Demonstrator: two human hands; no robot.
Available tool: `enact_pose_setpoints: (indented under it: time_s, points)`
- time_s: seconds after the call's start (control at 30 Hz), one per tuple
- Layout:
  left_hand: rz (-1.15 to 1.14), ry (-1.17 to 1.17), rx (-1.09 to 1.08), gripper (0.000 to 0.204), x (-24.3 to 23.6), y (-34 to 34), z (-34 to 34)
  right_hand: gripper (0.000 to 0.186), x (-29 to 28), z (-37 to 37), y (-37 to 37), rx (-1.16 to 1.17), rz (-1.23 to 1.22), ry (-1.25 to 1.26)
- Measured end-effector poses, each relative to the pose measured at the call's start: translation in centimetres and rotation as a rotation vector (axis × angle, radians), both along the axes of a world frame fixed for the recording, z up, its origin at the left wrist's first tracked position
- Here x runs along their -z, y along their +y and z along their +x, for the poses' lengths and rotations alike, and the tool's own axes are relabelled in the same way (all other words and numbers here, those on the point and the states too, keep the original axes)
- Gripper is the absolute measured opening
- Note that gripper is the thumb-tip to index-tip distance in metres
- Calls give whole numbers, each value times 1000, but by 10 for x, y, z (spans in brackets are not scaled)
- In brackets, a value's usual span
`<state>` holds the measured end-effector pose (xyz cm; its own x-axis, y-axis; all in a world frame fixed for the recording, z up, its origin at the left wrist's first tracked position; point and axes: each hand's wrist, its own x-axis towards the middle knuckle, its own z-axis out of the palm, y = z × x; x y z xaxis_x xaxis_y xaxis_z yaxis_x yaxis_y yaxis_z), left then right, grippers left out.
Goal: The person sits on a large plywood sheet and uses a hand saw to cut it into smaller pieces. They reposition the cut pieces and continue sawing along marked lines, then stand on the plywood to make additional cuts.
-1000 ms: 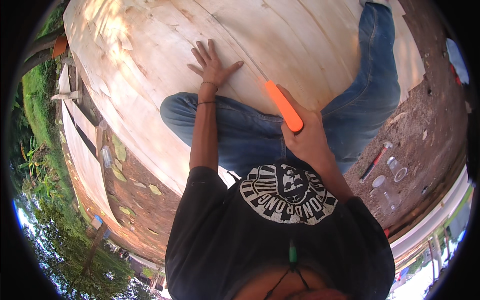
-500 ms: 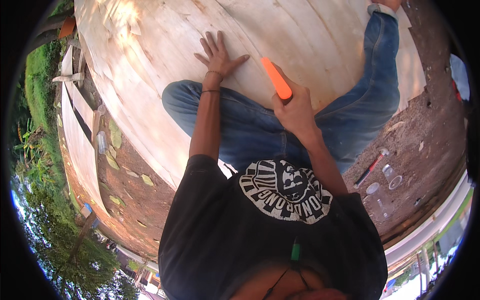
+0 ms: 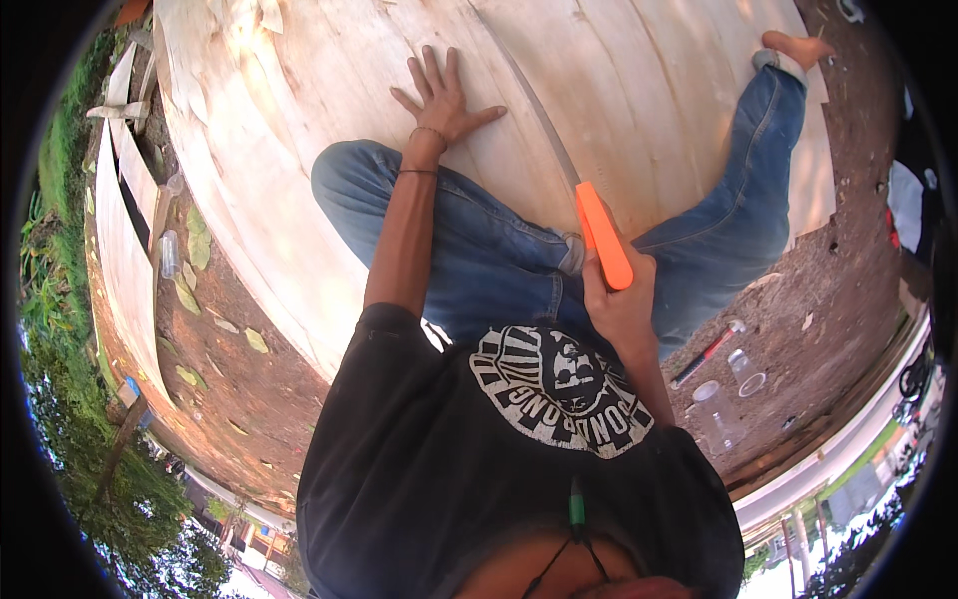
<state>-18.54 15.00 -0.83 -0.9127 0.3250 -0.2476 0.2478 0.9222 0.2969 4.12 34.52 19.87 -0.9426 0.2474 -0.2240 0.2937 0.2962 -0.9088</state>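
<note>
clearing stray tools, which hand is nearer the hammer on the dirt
Right. The right hand, gripping an orange handle, is up and left of the hammer in the picture; the left hand, spread on pale wood, is farther off.

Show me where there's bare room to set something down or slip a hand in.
Bare wood sheet shows between the orange-handled saw and the right leg, and left of the left hand. It's tighter between that hand and the saw. The soil beside the right leg is crowded: a hammer lies near clear plastic cups.
</note>
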Motion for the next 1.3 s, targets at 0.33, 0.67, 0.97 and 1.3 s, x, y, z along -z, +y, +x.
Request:
enact_pose_setpoints:
  time_s: [0.33, 0.67, 0.97, 1.3]
  points:
    - [14, 10, -2, 139, 7, -3, 6, 44, 1, 1, 0, 9, 3, 3]
    - [40, 26, -6, 138, 10, -1, 8, 13, -6, 5, -3, 102, 2, -2]
    - [64, 77, -20, 135, 14, 0, 2, 22, -8, 12, -5, 103, -14, -43]
    - [12, -53, -40, 137, -3, 7, 1, 12, -2, 11, 7, 53, 39, -84]
